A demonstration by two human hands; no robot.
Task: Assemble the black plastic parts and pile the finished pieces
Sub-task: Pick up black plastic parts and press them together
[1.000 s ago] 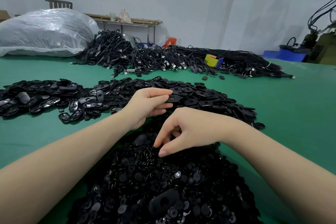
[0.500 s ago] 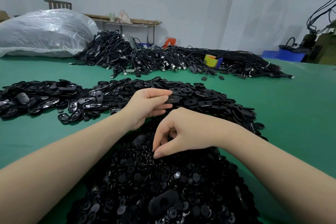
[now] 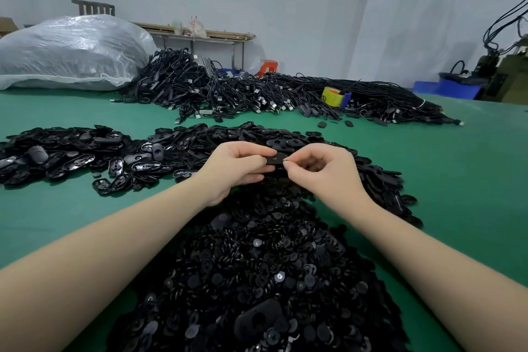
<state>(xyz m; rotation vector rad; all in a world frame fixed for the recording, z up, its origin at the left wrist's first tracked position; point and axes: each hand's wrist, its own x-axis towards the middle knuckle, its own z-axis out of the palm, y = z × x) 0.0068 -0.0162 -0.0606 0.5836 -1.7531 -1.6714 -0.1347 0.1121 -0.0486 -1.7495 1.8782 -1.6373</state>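
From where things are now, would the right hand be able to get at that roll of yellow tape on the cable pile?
Probably not right away. The right hand is pinching a small part against the oval piece, and the yellow tape sits far across the table, beyond the black parts.

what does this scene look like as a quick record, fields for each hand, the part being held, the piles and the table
left hand: left hand grips the oval black part at its left end
right hand: right hand pinches a small black piece at the oval part's right end
near pile: small round black discs, heaped between the forearms
middle pile: oval black shells, spread left and behind the hands
far pile: black cables
table: green table
back left: clear plastic bag
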